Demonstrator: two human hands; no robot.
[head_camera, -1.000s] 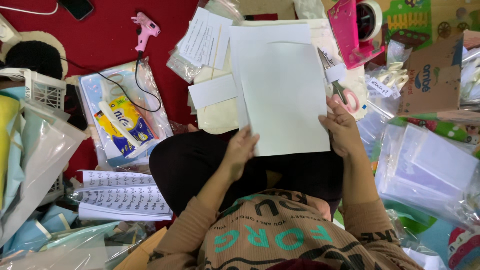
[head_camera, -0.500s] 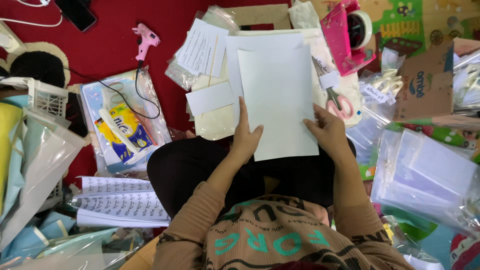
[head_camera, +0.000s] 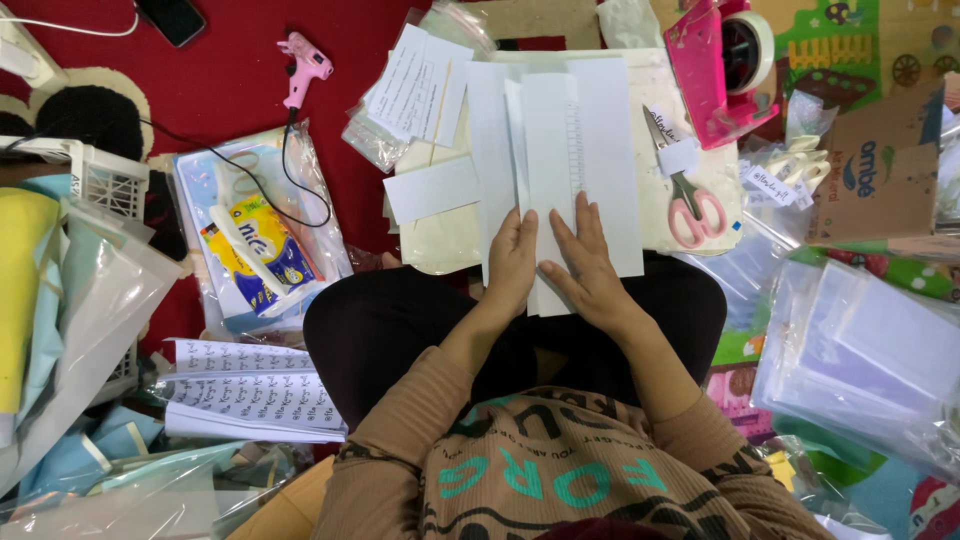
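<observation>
The red floor carries everything here, and the person sits on it with a cream board just beyond the fingers. On this board lie the white paper sheets, a few of them overlapped, with one narrow folded strip in the middle; their near edge hangs over the lap. The left hand and the right hand lie flat side by side on the near part of the sheets, fingers stretched out and almost together, pressing the paper down and gripping nothing. Far to the right of the fingers is a pile of clear plastic sleeves. To the left, near the knee, is one stack of printed sheets. Further left and beyond is one clear bag with a yellow and blue packet. Just right of the fingers lies one pair of scissors with pink handles, touching the board. Well beyond on the left lies one pink glue gun, its black cord running over the bag.
</observation>
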